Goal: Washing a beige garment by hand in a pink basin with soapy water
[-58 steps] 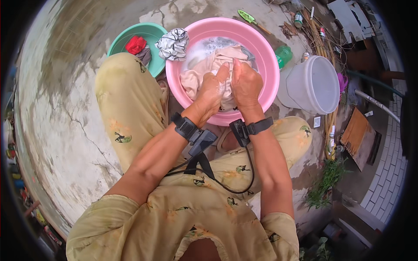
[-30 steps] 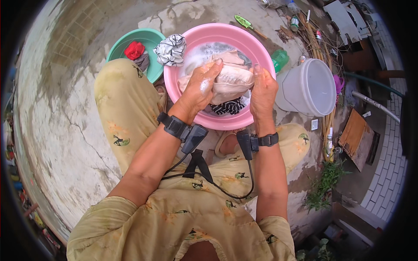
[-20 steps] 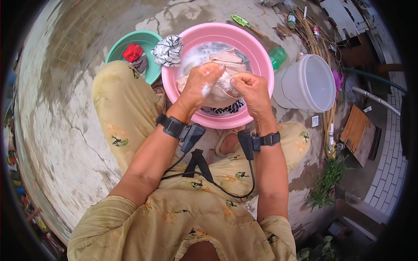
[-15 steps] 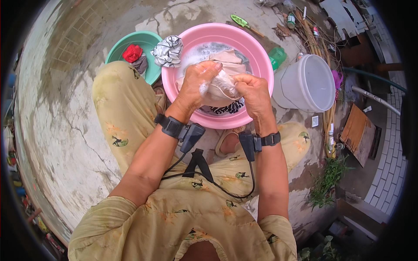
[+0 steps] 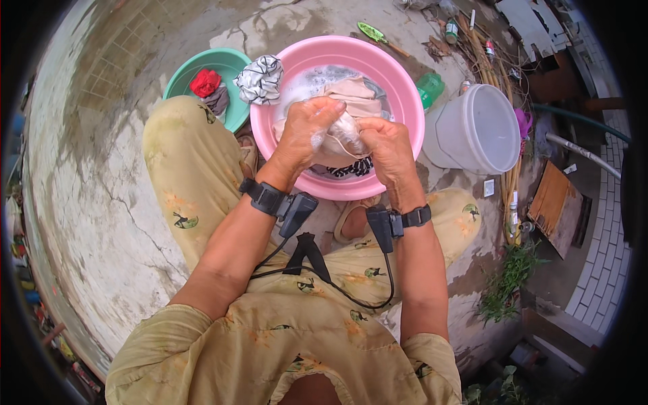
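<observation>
Over the pink basin [image 5: 407,88], my left hand [image 5: 305,131] grips a wet, pale beige cloth [image 5: 347,133] with the thumb on top, and suds cling to that hand. My right hand [image 5: 388,145] pinches the same cloth from the other side, so a bunched part lies between the two hands. What kind of garment it is, I cannot tell. Below, the basin holds soapy water [image 5: 307,82], more beige fabric [image 5: 354,93], a grey piece beside it and a black-and-white patterned cloth [image 5: 347,169]. My hands hide part of this laundry.
A green basin [image 5: 177,81] with red cloth [image 5: 205,83] and dark cloth stands at the left. A white checked cloth bundle [image 5: 260,79] rests on the pink rim. To the right are a white bucket [image 5: 445,131], a green bottle [image 5: 430,89] and sticks [image 5: 482,50]; a green brush [image 5: 372,32] lies beyond.
My right hand has turned slightly and shifted a little toward the left hand, bunching the cloth between them. The left hand stays nearly in place; the basins have not moved.
</observation>
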{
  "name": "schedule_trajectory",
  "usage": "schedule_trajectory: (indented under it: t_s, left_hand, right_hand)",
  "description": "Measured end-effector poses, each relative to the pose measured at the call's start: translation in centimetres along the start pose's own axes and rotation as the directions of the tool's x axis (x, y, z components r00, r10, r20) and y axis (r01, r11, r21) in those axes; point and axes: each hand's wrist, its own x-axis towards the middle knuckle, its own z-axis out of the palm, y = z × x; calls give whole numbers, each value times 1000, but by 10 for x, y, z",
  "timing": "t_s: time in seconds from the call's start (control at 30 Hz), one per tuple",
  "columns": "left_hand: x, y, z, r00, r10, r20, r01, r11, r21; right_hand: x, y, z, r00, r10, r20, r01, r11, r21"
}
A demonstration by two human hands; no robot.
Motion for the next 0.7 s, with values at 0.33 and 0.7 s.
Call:
schedule_trajectory:
  t_s: [0.33,0.7]
  left_hand:
    - [2,6,-2,999,-29,-39,28,1000,-10]
    - [5,3,-11,977,-176,120,197,961,-193]
  right_hand:
    - [-4,-8,13,999,-46,-11,46,998,-48]
    - [2,-6,0,999,-44,6,44,998,33]
